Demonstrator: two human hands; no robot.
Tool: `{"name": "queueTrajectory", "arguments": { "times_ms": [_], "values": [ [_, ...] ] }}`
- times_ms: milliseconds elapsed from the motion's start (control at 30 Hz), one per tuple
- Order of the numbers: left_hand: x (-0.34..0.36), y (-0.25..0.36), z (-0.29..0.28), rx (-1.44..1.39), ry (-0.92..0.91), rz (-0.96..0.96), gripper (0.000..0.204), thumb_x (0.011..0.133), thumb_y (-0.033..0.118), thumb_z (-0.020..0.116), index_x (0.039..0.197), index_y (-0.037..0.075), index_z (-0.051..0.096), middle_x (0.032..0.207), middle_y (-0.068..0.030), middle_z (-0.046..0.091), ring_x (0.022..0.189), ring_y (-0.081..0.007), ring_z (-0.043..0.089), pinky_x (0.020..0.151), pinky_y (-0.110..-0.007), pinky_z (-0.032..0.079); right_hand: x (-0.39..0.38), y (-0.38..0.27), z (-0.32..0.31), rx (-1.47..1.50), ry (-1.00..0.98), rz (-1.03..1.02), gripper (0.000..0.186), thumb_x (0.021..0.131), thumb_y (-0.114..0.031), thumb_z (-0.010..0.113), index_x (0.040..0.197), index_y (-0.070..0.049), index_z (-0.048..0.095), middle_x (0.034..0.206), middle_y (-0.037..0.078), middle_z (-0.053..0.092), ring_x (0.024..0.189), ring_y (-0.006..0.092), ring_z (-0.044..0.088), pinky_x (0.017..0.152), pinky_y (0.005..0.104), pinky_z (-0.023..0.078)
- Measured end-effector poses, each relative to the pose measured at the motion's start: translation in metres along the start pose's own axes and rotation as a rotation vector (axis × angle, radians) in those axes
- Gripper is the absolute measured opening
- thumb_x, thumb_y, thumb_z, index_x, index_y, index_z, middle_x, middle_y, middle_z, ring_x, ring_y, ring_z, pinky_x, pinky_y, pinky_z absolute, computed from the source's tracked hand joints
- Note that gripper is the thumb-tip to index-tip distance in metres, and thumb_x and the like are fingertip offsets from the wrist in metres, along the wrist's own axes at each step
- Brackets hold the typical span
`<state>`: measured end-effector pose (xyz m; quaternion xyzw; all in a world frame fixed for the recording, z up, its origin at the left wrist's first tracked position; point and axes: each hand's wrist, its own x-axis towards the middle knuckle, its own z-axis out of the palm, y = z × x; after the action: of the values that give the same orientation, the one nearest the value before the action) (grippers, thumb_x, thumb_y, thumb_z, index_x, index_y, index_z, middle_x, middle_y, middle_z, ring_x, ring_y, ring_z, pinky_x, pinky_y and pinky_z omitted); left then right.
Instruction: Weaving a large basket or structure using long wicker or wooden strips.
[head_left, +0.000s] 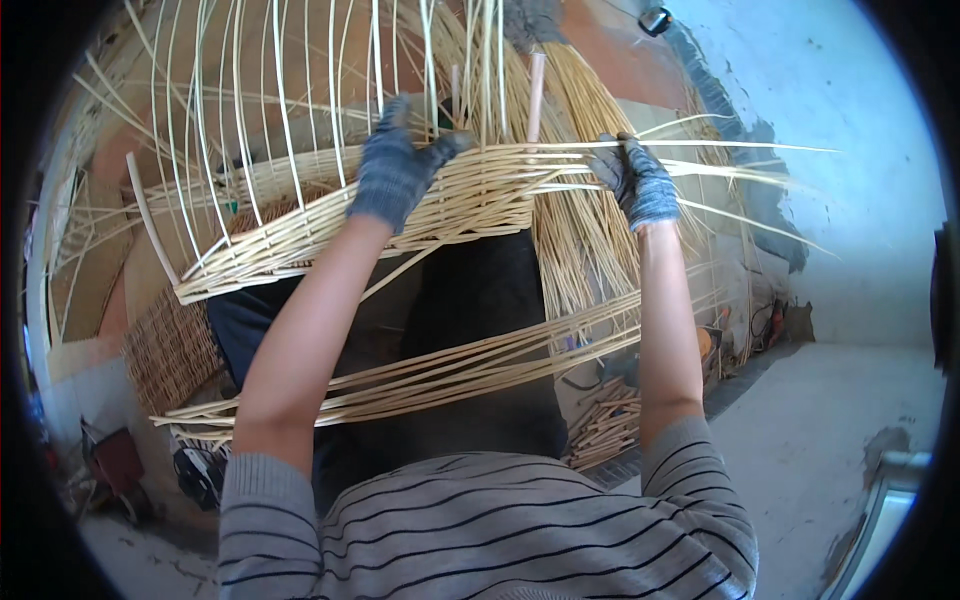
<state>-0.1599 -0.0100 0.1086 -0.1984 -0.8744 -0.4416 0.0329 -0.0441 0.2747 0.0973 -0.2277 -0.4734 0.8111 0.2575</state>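
Note:
A pale woven wicker basket lies across my dark-trousered lap, its wall slanting up to the right. Thin upright stakes rise from it, with a thicker peeled post near its right end. My left hand, in a grey glove, lies against the upper weave among the stakes, fingers stretched up and thumb spread to the right. At the right end my right hand, also gloved, is closed around several willow rods; their loose ends fan out beyond it.
More long rods lie over my thighs beneath my forearms. A big heap of thin rods spreads past the basket. Short cut sticks are piled at lower right. Brown woven wicker and a dark red object are at left.

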Motion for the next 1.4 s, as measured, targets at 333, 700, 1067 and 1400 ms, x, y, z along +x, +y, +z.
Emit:
{"name": "queueTrajectory", "arguments": {
  "times_ms": [333,700,1067,1400],
  "values": [
    [-0.173,-0.059,-0.062,0.096,-0.548,0.135,0.039,0.083,0.026,0.057,0.115,0.003,0.052,0.103,-0.0167,0.059,0.097,-0.0314,0.057,0.084,-0.037,0.046,-0.122,0.062,0.02,-0.216,-0.875,0.288,0.021,0.086,-0.018,0.055,0.099,-0.003,0.06,0.087,0.01,0.063,0.076,0.0161,0.061,0.068,0.025,0.05],
    [-0.215,-0.046,-0.235,-0.196,-0.506,-0.298,0.018,0.083,0.014,0.06,0.096,0.002,0.064,0.079,-0.0075,0.064,0.065,-0.0119,0.059,0.062,-0.024,0.048,-0.186,-0.106,0.038,0.46,-0.302,-0.432,0.026,0.093,-0.031,0.04,0.086,-0.009,0.051,0.049,-0.003,0.029,0.046,0.0087,0.03,0.05,0.0252,0.03],
    [-0.232,-0.142,-0.247,-1.046,0.158,-0.544,0.036,0.09,0.034,0.048,0.1,0.0,0.054,0.079,-0.0105,0.062,0.057,-0.0108,0.054,0.051,-0.019,0.044,-0.201,-0.009,0.151,0.053,-0.662,-0.208,0.023,0.088,-0.023,0.054,0.104,-0.007,0.049,0.076,0.001,0.049,0.08,0.0159,0.051,0.07,0.0281,0.049],
    [-0.153,-0.269,-0.26,-0.473,0.317,-0.158,0.026,0.085,0.022,0.058,0.102,0.003,0.058,0.09,-0.0032,0.059,0.082,-0.011,0.053,0.076,-0.025,0.044,-0.135,0.094,0.129,-0.524,-0.502,0.165,0.026,0.082,-0.023,0.058,0.091,0.001,0.062,0.084,0.01,0.063,0.073,0.0164,0.06,0.065,0.0272,0.049]
  ]
}}
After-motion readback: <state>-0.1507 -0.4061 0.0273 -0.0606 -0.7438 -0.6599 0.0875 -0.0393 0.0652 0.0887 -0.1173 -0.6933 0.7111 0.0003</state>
